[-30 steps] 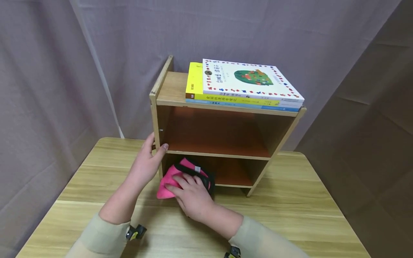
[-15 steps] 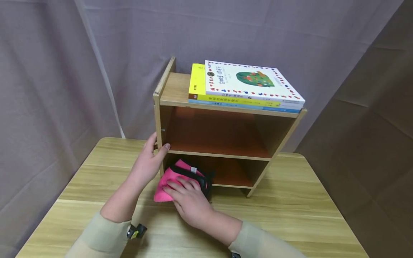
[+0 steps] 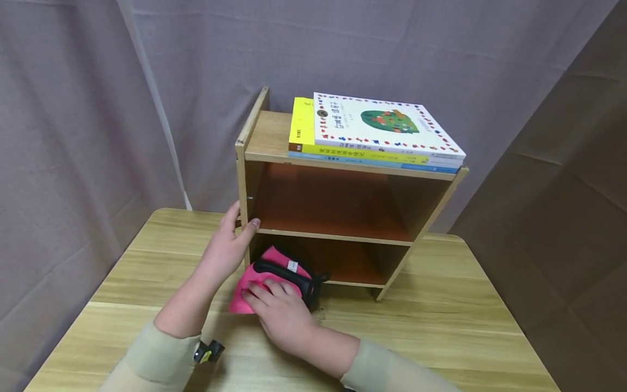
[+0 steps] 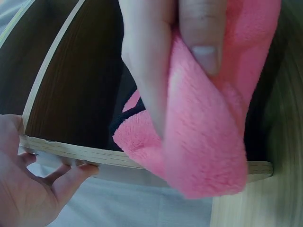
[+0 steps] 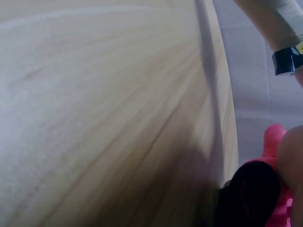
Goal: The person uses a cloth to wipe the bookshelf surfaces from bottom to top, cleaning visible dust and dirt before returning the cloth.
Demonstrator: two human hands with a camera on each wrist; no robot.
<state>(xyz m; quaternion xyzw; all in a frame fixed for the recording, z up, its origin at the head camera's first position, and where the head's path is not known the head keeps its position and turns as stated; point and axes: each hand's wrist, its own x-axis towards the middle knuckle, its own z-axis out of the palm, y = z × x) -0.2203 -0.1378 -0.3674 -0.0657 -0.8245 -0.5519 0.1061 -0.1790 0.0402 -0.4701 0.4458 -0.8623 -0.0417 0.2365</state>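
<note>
A small wooden shelf (image 3: 333, 236) stands on the table. My left hand (image 3: 225, 247) grips the edge of its left side panel (image 3: 242, 179), thumb on the inner side and fingers on the outer face. My right hand (image 3: 284, 318) holds a pink fluffy cloth (image 3: 241, 298) with black edging and a small white tag, at the front left of the lowest compartment. The left wrist view shows the cloth (image 4: 203, 142) bunched under the right hand's fingers, overlapping the panel's lower front edge. Little of the right hand appears in the right wrist view, beside the black part of the cloth (image 5: 251, 189).
On the shelf's top lie a white picture book (image 3: 392, 120), a yellow book (image 3: 301, 122) and blue volumes (image 3: 367, 164) in a stack. Grey curtains (image 3: 196, 81) hang behind and at the sides. The wooden table (image 3: 441, 326) extends around the shelf.
My right hand has drawn the cloth a little leftward and toward the front, along the lower left of the shelf. My left hand keeps its grip on the panel. The head view has shifted slightly.
</note>
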